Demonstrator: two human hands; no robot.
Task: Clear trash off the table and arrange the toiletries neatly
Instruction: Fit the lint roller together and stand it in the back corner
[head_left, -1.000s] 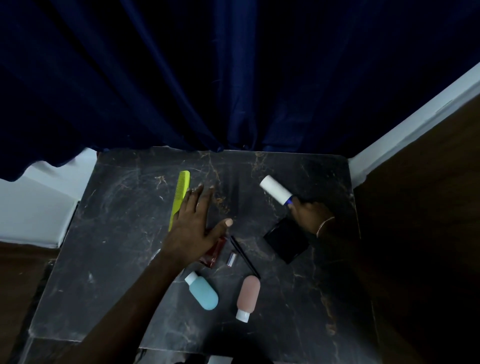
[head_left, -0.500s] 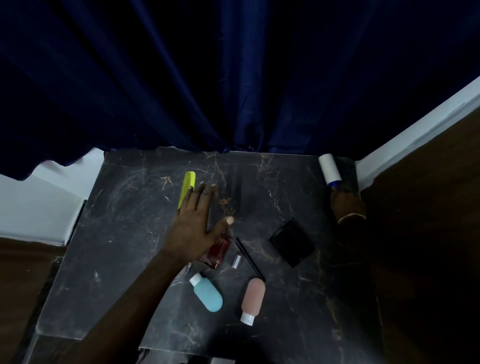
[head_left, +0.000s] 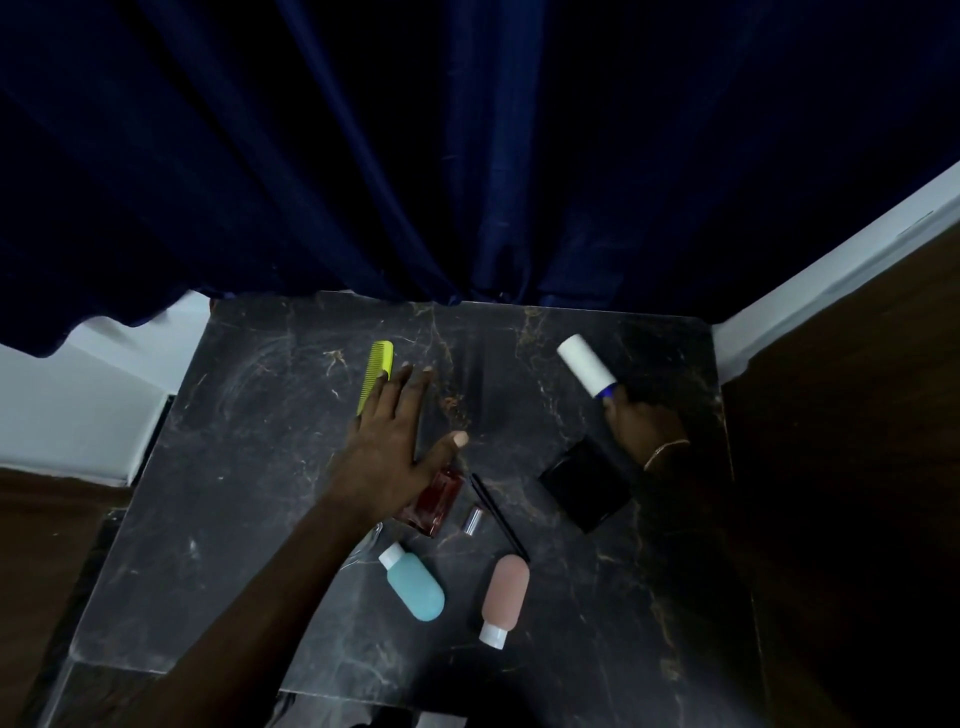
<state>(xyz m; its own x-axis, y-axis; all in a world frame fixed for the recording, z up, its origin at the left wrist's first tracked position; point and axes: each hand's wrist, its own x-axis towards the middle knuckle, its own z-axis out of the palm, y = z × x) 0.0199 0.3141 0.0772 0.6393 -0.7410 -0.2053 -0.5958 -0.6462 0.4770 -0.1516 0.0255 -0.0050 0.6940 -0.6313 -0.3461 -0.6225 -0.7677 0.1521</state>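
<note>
I'd lay the white roller (head_left: 584, 364) square to the worktop's (head_left: 260, 467) far right edge, clear of the black case (head_left: 584, 488). The right hand (head_left: 644, 421) grips its blue handle there. The left hand (head_left: 389, 447) holds nothing, its fingers (head_left: 400, 395) splayed wide beside the yellow comb (head_left: 376, 371).

head view: worn on the person's head; faces forward and down
framing: near; whole table (head_left: 249, 519) in view, curtain (head_left: 467, 156) behind

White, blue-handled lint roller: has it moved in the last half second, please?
Yes. The lint roller moved left, from the dark marble table's right edge to beyond the black square case.
</note>
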